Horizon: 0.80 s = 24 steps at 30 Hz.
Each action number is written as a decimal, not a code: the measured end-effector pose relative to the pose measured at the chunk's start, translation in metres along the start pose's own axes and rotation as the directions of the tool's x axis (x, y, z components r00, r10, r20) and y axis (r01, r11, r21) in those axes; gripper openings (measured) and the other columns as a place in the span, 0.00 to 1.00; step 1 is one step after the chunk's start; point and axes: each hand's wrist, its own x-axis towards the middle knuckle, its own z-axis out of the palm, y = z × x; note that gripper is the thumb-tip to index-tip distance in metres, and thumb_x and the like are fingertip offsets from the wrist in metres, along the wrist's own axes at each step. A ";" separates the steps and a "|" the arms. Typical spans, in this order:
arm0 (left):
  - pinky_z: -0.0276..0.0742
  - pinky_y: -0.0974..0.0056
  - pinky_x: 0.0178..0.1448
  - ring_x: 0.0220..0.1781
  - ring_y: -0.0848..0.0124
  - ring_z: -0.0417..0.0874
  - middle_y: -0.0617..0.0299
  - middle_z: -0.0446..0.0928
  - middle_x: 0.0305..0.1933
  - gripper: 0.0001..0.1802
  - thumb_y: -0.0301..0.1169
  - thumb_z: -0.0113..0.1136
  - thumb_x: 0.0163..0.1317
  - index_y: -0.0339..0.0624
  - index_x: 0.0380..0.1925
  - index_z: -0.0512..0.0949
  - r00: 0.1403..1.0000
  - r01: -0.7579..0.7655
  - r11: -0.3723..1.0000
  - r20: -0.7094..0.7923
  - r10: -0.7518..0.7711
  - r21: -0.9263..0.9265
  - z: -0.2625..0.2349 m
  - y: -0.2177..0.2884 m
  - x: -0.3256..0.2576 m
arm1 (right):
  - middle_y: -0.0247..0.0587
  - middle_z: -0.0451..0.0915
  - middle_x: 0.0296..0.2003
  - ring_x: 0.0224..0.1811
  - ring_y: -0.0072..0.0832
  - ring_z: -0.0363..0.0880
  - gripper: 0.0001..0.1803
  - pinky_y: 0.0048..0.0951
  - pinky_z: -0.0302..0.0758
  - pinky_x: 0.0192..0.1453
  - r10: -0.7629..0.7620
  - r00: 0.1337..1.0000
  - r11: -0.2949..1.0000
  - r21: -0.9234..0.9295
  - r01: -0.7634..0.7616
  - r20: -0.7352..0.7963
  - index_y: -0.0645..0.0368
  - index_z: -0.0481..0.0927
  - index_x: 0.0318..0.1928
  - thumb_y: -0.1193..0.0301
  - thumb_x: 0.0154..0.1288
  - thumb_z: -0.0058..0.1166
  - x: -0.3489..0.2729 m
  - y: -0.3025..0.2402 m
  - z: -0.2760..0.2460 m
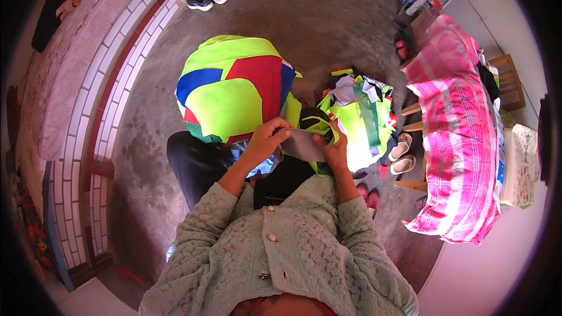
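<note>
Both hands pinch a flat grey fabric piece (303, 144) over the lap: the left hand (264, 138) grips its left edge, the right hand (335, 151) closes on its right side along with a neon-yellow strip of cloth (321, 124). Just beyond them sits a big bundle of neon-yellow, red and blue fabric panels (234, 88), with a heap of yellow and grey offcuts (360, 111) to the right. Farther right, a pink checked cloth (459, 134) drapes over wooden furniture above pale slippers (401, 155) on the concrete floor (328, 17).

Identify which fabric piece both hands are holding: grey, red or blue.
The flat grey fabric piece, pinched between the left hand and right hand. The red panel and blue panel sit on the untouched neon-yellow bundle beyond.
</note>
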 end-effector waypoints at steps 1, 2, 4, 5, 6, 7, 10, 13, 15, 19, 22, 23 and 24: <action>0.66 0.73 0.38 0.33 0.81 0.69 0.68 0.72 0.30 0.08 0.30 0.54 0.60 0.36 0.34 0.74 1.000 0.010 0.999 0.010 -0.010 -0.030 -0.001 0.004 -0.002 | 0.34 0.78 0.32 0.35 0.22 0.76 0.14 0.23 0.72 0.43 0.004 1.000 1.000 0.025 -0.004 -0.006 0.60 0.76 0.39 0.74 0.51 0.63 0.000 0.000 0.000; 0.65 0.73 0.38 0.33 0.82 0.68 0.69 0.71 0.29 0.08 0.31 0.53 0.61 0.37 0.33 0.74 1.000 0.022 0.998 0.022 -0.020 -0.062 -0.001 0.006 -0.003 | 0.34 0.78 0.32 0.35 0.22 0.76 0.13 0.23 0.72 0.43 0.010 1.000 0.999 0.050 -0.009 -0.013 0.60 0.77 0.39 0.74 0.52 0.63 0.000 0.001 -0.001; 0.64 0.74 0.40 0.34 0.82 0.68 0.70 0.70 0.29 0.08 0.31 0.51 0.61 0.37 0.32 0.73 0.997 0.069 0.980 0.044 -0.062 -0.185 -0.004 0.005 -0.005 | 0.33 0.78 0.31 0.35 0.22 0.75 0.13 0.23 0.71 0.43 0.005 1.000 1.000 0.016 -0.005 -0.003 0.60 0.77 0.39 0.74 0.52 0.63 0.001 0.003 -0.002; 0.63 0.74 0.40 0.34 0.82 0.67 0.71 0.69 0.29 0.08 0.31 0.51 0.62 0.37 0.31 0.73 0.995 0.091 0.965 0.055 -0.080 -0.247 -0.005 0.005 -0.007 | 0.33 0.78 0.31 0.35 0.22 0.75 0.13 0.23 0.71 0.43 0.000 1.000 1.000 -0.001 0.000 0.003 0.60 0.77 0.38 0.74 0.52 0.63 0.001 0.003 -0.001; 0.63 0.74 0.41 0.34 0.82 0.67 0.71 0.69 0.29 0.08 0.32 0.51 0.62 0.38 0.31 0.73 0.995 0.096 0.958 0.062 -0.082 -0.270 -0.005 0.005 -0.008 | 0.33 0.77 0.31 0.35 0.22 0.75 0.13 0.23 0.71 0.43 0.004 1.000 1.000 -0.007 -0.004 0.009 0.60 0.77 0.38 0.74 0.52 0.63 0.001 0.002 -0.002; 0.62 0.74 0.41 0.35 0.82 0.67 0.72 0.69 0.30 0.08 0.32 0.50 0.62 0.38 0.31 0.72 0.994 0.101 0.951 0.069 -0.085 -0.293 -0.005 0.007 -0.009 | 0.33 0.77 0.31 0.35 0.21 0.75 0.13 0.23 0.71 0.43 0.007 1.000 1.000 -0.012 -0.007 0.014 0.60 0.77 0.38 0.74 0.52 0.64 0.001 0.000 -0.002; 0.62 0.74 0.43 0.37 0.82 0.66 0.72 0.68 0.31 0.08 0.32 0.49 0.62 0.38 0.31 0.72 0.986 0.141 0.913 0.136 -0.095 -0.382 -0.009 -0.006 -0.010 | 0.33 0.77 0.30 0.35 0.22 0.74 0.13 0.23 0.71 0.42 -0.024 0.998 0.999 -0.027 0.025 0.052 0.60 0.76 0.37 0.71 0.53 0.64 0.001 0.000 -0.004; 0.63 0.73 0.47 0.40 0.81 0.67 0.70 0.70 0.35 0.07 0.31 0.50 0.61 0.38 0.31 0.72 0.963 0.241 0.877 0.213 -0.164 -0.416 -0.007 -0.011 -0.014 | 0.33 0.76 0.30 0.34 0.22 0.74 0.12 0.23 0.71 0.42 -0.063 0.995 0.998 0.014 0.062 0.072 0.61 0.76 0.36 0.68 0.55 0.62 0.000 0.001 -0.008; 0.63 0.72 0.51 0.43 0.79 0.69 0.67 0.72 0.39 0.07 0.30 0.51 0.59 0.38 0.30 0.73 0.953 0.244 0.885 0.266 -0.144 -0.396 -0.002 -0.013 -0.019 | 0.33 0.76 0.30 0.34 0.23 0.74 0.12 0.23 0.70 0.42 -0.052 0.997 0.997 0.053 0.049 0.060 0.61 0.76 0.36 0.66 0.57 0.60 -0.001 0.003 -0.009; 0.61 0.66 0.58 0.52 0.72 0.69 0.57 0.71 0.50 0.08 0.30 0.57 0.54 0.37 0.27 0.73 0.928 0.049 0.974 0.370 0.037 -0.221 0.003 -0.010 -0.022 | 0.33 0.75 0.30 0.35 0.23 0.73 0.09 0.24 0.69 0.44 0.026 0.999 0.986 0.163 -0.020 -0.033 0.62 0.76 0.35 0.70 0.58 0.57 -0.001 0.020 -0.011; 0.60 0.64 0.60 0.55 0.69 0.69 0.55 0.71 0.53 0.08 0.30 0.60 0.51 0.37 0.26 0.74 0.912 -0.099 0.993 0.392 0.118 -0.068 0.006 -0.011 -0.026 | 0.32 0.75 0.31 0.37 0.23 0.72 0.06 0.23 0.67 0.46 0.064 0.998 0.982 0.178 -0.061 -0.012 0.62 0.76 0.34 0.74 0.57 0.55 0.000 0.014 -0.012; 0.61 0.64 0.60 0.54 0.69 0.69 0.56 0.71 0.53 0.08 0.30 0.60 0.51 0.37 0.26 0.74 0.907 -0.139 0.990 0.397 0.141 -0.035 0.006 -0.012 -0.027 | 0.32 0.75 0.31 0.37 0.22 0.72 0.05 0.22 0.67 0.46 0.068 0.998 0.987 0.149 -0.068 0.002 0.62 0.76 0.34 0.74 0.57 0.55 0.000 0.011 -0.013; 0.61 0.64 0.59 0.54 0.69 0.70 0.56 0.71 0.53 0.08 0.29 0.60 0.51 0.37 0.25 0.73 0.900 -0.179 0.984 0.403 0.164 -0.002 0.007 -0.011 -0.027 | 0.31 0.75 0.31 0.37 0.22 0.71 0.05 0.22 0.66 0.45 0.072 0.997 0.990 0.119 -0.074 0.016 0.62 0.76 0.34 0.75 0.57 0.54 0.000 0.010 -0.013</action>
